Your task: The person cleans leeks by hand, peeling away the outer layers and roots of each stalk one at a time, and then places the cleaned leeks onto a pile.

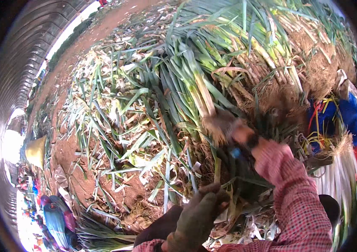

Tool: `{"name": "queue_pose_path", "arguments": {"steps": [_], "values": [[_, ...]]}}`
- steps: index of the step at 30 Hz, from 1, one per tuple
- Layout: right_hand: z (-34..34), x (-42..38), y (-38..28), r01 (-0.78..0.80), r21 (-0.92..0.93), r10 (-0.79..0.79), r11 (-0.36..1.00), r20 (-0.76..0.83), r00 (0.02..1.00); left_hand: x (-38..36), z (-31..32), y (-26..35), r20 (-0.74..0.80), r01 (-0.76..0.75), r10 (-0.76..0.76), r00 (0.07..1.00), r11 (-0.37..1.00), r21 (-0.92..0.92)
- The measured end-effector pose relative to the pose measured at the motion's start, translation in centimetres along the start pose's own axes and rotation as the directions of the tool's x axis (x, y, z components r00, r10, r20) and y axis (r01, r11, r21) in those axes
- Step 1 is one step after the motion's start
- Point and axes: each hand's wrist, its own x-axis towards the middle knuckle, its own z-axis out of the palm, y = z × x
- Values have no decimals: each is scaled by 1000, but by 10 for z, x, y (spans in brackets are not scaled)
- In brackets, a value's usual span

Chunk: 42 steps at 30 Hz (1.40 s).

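My right hand (225, 125), in a dark glove and blurred by motion, is closed around the root ends of a few leeks (203, 92). Their pale shafts and green tops stretch away up and to the left, and stringy roots (217, 136) poke out below the fingers. Nearer my body is my left hand (199, 216), in a greyish-green glove with its fingers curled in. Whatever it may hold is hidden, though a thin yellowish stalk (217, 168) ends close to its fingertips. More leeks (266, 50) with brown roots lie heaped just beyond my right hand.
Trimmed leaves and peelings (115, 109) litter the soil (82, 176) on the left. Cleaned white leeks (338, 180) lie at the right, below blue material (354, 119) and yellow ties (327, 111). A yellow sack (35, 152) stands far left. Leek tops (98, 233) lie at bottom left.
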Motion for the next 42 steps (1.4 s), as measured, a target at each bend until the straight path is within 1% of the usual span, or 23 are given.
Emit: {"name": "queue_pose_path", "arguments": {"steps": [1, 2, 3, 5, 6, 7, 8, 10, 11, 14, 15, 17, 18, 20, 21, 22, 23, 24, 26, 28, 35, 40, 42], "values": [[-2, -38, -12, 44, 186, -53, 982, 47, 997, 0, -4, 3, 271, -451, 365, 891, 641, 621], [-4, -78, -24, 69, 364, -103, 929, 73, 992, 2, 1, 1, 172, -324, 279, 945, 872, 368], [-6, -118, -30, 91, 478, -138, 874, 64, 988, 4, 5, 0, 69, -191, 188, 980, 980, 46], [-21, -159, -33, 202, 576, -212, 792, -50, 976, 12, 8, 6, 110, -336, 327, 939, 938, 83], [-45, -178, -49, -92, 299, 32, 950, 200, 979, 29, -3, 5, 196, -405, 391, 899, 913, 39], [-64, -194, -65, -332, -62, 332, 941, 347, 877, 36, 0, 11, 114, -378, 373, 921, 926, 21], [-75, -203, -78, -322, -71, 326, 944, 340, 882, 42, 2, 17, 124, -387, 383, 916, 922, 13], [-96, -224, -107, -326, 528, 98, 784, 413, 906, 51, 2, 24, 59, -568, 566, 822, 810, 148], [-119, -243, -168, -290, 349, 123, 891, 430, 894, 61, -3, 27, 67, -577, 574, 816, 804, 143], [-129, -313, -182, -112, 158, 51, 981, 351, 935, 69, 5, 40, 7, -515, 516, 857, 854, 73], [-131, -338, -188, -59, 85, 28, 995, 329, 944, 58, 17, 46, 121, -483, 504, 855, 860, -167], [-138, -381, -206, -424, 554, 146, 716, 475, 868, 55, 22, 55, 359, -288, 526, 771, 791, -540], [-140, -386, -201, -421, 546, 148, 724, 473, 868, 67, 13, 58, 472, -151, 557, 683, 740, -655], [-140, -388, -177, -362, 513, 23, 778, 553, 833, 73, 13, 48, 461, -214, 581, 671, 747, -629], [-139, -388, -172, -360, 516, 29, 778, 543, 839, 68, 20, 44, 336, -311, 625, 704, 697, -646], [-139, -381, -171, -144, 212, 54, 967, 381, 923, 63, 26, 39, 205, -408, 664, 720, 643, -648], [-140, -372, -170, 31, -166, 6, 986, 215, 977, 58, 28, 35, 215, -401, 660, 720, 648, -648], [-140, -363, -166, 128, -540, -104, 832, 75, 992, 53, 33, 28, 234, -402, 657, 717, 664, -631], [-136, -346, -142, 298, -422, -393, 856, -158, 906, 45, 45, 13, 291, -408, 650, 703, 702, -583], [-134, -338, -180, 442, -112, -453, 890, -326, 830, 40, 58, -7, 355, -419, 629, 692, 749, -513], [-135, -308, -174, 316, -415, -501, 853, -484, 717, 33, 86, -53, 493, -460, 573, 655, 820, -341], [-127, -304, -168, 321, -378, -482, 868, -491, 726, 39, 88, -52, 537, -512, 592, 601, 801, -310], [-122, -303, -168, 415, -231, -468, 880, -569, 676, 41, 85, -53, 564, -526, 592, 575, 796, -299]]}}
